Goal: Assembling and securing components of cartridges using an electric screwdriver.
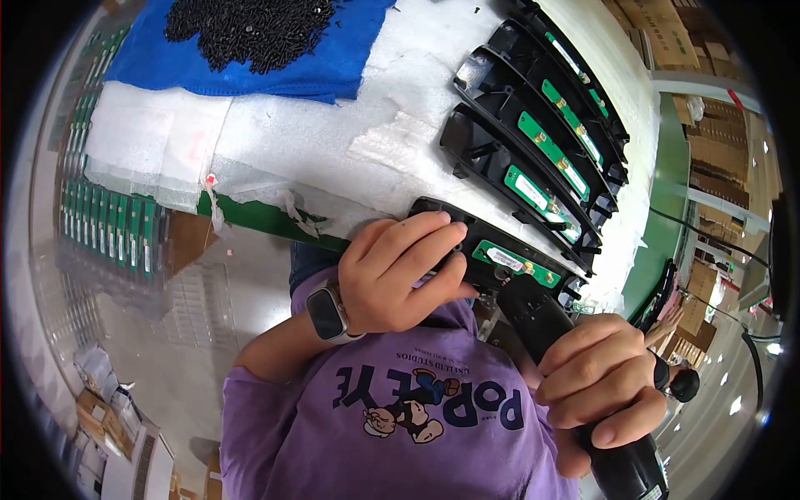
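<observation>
A curved black plastic panel (465, 223) lies at the near edge of the table, with a small green circuit board (518, 262) set in it. My left hand (404, 271) grips the panel's left end, fingers bent over the top; the thumb is partly hidden. A cordless electric screwdriver (533, 315), black and thick-bodied, is in my right hand (602, 387), fingers wrapped round its body. Its nose points at the near side of the board, by the panel's front edge. Whether the bit touches a screw I cannot tell.
Several similar black panels (492, 137) with green boards lie stacked side by side behind. Small black screws (250, 33) are heaped on a blue cloth (333, 71). White foam sheet (308, 158) covers the table. Green boards (117, 229) stand in a clear tray at left.
</observation>
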{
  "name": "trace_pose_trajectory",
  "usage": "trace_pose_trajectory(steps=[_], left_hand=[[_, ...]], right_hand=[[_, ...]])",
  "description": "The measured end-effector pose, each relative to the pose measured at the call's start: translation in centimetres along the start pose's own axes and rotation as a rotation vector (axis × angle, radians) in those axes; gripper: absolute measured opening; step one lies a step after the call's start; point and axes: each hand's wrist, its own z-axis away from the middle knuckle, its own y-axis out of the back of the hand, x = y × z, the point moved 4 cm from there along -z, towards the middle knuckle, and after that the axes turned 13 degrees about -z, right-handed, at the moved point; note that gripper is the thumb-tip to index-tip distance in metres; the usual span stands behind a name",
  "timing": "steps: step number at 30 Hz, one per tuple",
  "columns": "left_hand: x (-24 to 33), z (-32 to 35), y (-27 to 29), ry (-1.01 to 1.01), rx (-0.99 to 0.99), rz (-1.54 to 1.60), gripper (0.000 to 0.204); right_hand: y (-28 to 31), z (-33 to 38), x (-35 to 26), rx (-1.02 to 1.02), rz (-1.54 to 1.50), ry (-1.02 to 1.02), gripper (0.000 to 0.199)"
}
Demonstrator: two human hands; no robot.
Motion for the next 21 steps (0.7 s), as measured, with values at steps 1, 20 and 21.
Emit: trace_pose_trajectory(steps=[1, 20, 21], left_hand=[[0.0, 0.0, 0.0, -0.009, 0.008, -0.002, 0.032], [0.0, -0.3, 0.1, 0.021, 0.042, 0.007, 0.022], [0.1, -0.3, 0.2, 0.020, 0.042, 0.001, 0.022]], right_hand=[[0.0, 0.0, 0.1, -0.011, -0.012, -0.009, 0.037], [0.1, -2.1, 2.1, 0.008, -0.020, -0.146, 0.036], [0.0, -2.3, 1.9, -0.021, 0.001, -0.176, 0.036]])
